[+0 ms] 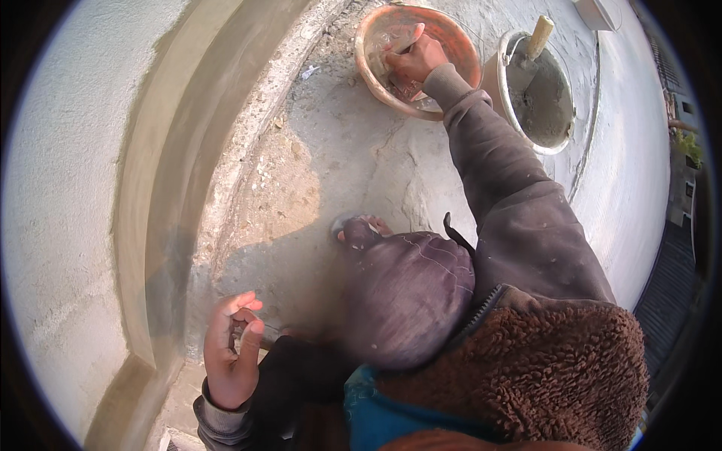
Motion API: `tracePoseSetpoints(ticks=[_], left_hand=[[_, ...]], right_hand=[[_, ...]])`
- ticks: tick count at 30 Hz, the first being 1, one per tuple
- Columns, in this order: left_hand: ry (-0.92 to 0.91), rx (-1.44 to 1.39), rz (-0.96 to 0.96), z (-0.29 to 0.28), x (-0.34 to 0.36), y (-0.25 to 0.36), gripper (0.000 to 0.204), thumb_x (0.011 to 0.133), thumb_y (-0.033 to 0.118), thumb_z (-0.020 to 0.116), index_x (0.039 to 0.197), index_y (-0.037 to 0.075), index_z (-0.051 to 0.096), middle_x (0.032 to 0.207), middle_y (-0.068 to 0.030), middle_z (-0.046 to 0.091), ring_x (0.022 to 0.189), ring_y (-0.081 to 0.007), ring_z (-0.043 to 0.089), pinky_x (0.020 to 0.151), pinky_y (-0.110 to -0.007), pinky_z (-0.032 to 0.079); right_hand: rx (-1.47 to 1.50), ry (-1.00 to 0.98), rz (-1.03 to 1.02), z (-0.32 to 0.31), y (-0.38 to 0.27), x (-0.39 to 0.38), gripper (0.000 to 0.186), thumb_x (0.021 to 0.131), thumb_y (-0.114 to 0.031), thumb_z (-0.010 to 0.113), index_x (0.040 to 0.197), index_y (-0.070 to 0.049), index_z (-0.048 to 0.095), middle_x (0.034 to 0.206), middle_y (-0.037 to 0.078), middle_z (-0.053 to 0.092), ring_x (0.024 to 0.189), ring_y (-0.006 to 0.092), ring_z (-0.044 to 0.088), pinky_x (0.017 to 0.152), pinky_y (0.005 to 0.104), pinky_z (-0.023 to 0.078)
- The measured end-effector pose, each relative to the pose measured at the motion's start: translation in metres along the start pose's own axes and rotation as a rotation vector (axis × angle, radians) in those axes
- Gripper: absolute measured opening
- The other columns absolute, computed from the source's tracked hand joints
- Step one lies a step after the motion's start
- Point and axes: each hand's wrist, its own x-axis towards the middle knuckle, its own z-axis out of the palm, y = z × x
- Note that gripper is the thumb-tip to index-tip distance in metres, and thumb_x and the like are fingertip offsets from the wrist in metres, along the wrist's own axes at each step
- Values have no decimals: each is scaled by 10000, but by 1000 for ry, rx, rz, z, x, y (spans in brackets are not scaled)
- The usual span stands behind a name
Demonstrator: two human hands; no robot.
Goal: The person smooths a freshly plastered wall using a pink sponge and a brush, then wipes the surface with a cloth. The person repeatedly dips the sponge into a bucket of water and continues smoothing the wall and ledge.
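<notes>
My right hand (418, 60) reaches down into an orange basin (366, 71) at the far side, its fingers closed. What it grips, if anything, is hidden by the hand and the murky contents. My left hand (232, 352) is raised at the lower left, near the wall's foot. Its fingers are loosely curled with the thumb apart, and nothing shows between them.
A pale bucket (496, 86) of grey mortar stands right of the basin, with a wooden-handled tool (538, 39) stuck in it. A plastered wall (68, 188) rises at left, with a darker smooth band (177, 173) along its base. My bent knee (414, 297) is at the centre.
</notes>
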Motion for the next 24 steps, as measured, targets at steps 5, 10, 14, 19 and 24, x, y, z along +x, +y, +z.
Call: tracePoseSetpoints(ticks=[5, 10, 14, 19, 24], left_hand=[[-108, 29, 8, -18, -45, -16, 297, 1003, 107, 626, 1287, 24, 603, 1124, -130, 668, 920, -254, 663, 837, -343, 525], [-126, 200, 218, 1, -58, -39, 250, 1028, 201, 561, 1210, 35, 603, 1052, -124, 653, 1001, -321, 657, 878, -432, 518], [-17, 378, 423, 18, -81, -60, 189, 1000, 190, 608, 1132, 54, 605, 980, -89, 612, 919, -265, 643, 811, -405, 521], [107, 546, 545, 18, -95, -71, 126, 924, 152, 622, 1010, 64, 601, 879, -52, 579, 824, -208, 616, 717, -356, 485], [243, 710, 538, 21, -120, -74, 131, 849, 165, 631, 934, 65, 632, 798, -25, 576, 741, -178, 593, 668, -323, 453]], right_hand=[[257, 255, -286, -85, -24, -51, 315, 979, -179, 701, 1230, 11, 709, 1048, 76, 763, 852, 142, 707, 707, 242, 541], [10, 916, -614, -137, 3, -82, 270, 976, -160, 715, 1118, 69, 723, 1073, 183, 744, 905, 270, 724, 780, 368, 610], [-310, 497, -414, -55, 25, -77, 299, 960, -189, 735, 1096, 76, 722, 1060, 185, 739, 926, 278, 730, 780, 368, 636], [-378, 454, -226, -81, 60, -43, 299, 958, -185, 734, 1090, 83, 720, 1064, 185, 737, 931, 280, 731, 777, 366, 641], [-241, 490, -184, -130, 65, -10, 299, 957, -181, 734, 1084, 89, 718, 1069, 185, 734, 936, 282, 731, 774, 364, 646]])
